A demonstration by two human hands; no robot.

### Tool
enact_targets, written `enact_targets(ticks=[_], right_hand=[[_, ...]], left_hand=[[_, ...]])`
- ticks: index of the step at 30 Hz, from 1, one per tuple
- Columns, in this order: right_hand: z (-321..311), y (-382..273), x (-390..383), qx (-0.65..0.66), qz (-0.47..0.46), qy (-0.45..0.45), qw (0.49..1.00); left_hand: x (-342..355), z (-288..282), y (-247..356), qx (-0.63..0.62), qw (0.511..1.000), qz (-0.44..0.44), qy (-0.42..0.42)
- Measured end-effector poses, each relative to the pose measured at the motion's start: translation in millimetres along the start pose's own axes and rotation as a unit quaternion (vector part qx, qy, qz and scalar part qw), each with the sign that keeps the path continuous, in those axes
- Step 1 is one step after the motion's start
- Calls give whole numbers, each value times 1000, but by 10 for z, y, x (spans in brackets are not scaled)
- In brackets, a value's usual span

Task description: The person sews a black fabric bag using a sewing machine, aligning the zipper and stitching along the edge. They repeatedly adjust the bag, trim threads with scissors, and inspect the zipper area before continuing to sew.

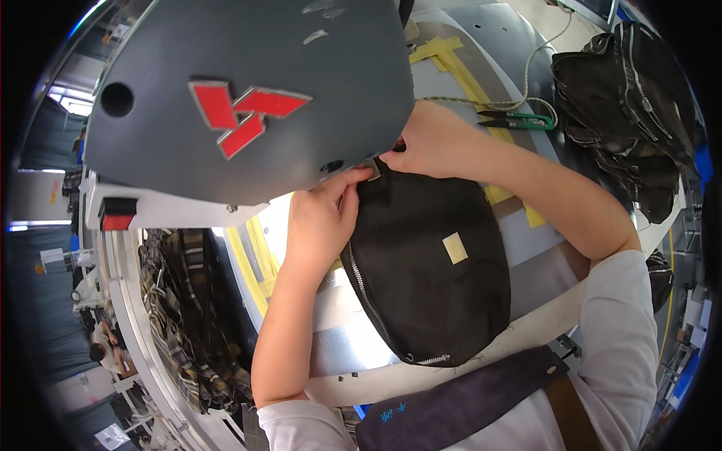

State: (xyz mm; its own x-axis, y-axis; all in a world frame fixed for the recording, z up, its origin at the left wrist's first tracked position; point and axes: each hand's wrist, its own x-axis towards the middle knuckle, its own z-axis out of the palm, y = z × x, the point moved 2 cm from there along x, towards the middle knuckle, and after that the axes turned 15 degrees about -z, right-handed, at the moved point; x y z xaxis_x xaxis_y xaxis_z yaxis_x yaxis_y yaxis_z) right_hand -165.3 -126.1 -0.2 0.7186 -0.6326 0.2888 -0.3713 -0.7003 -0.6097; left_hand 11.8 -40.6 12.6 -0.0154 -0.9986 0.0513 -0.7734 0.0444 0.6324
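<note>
A black fabric bag panel (421,255) lies in front of me, with a silver zipper (361,289) curving along its left and lower edge and a small pale yellow patch (455,247) on its face. My left hand (320,218) is at its upper left edge, fingers closed and fingertips beside a small metal piece (373,171). At the top edge, my right hand (436,143) pinches the fabric between thumb and fingers. Both hands are close under the grey sewing machine head (248,90), which hides the panel's far end and part of the right fingertips.
Green-handled thread snips (526,120) and a cord (519,98) lie at the far right. Black zippered bag pieces (624,105) are heaped beyond them. Yellow tape (440,51) marks the work surface. Plaid cloth (184,301) hangs on the left, and another person (109,346) sits far left.
</note>
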Motion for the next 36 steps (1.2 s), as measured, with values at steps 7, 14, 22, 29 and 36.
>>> enact_targets(ticks=[7,14,22,29,36], right_hand=[[12,-7,-26,-35,-11,8,999],[40,-36,-47,-32,-37,31,998],[82,-97,-66,-108,-34,43,993],[15,-61,-30,-37,26,49,998],[49,-76,-9,-106,-40,77,991]], left_hand=[[-52,-33,105,99,989,107,5],[-43,-20,69,128,980,150,33],[-86,-37,156,200,965,161,61],[-74,-42,122,185,965,172,64],[-76,-23,78,177,967,169,67]])
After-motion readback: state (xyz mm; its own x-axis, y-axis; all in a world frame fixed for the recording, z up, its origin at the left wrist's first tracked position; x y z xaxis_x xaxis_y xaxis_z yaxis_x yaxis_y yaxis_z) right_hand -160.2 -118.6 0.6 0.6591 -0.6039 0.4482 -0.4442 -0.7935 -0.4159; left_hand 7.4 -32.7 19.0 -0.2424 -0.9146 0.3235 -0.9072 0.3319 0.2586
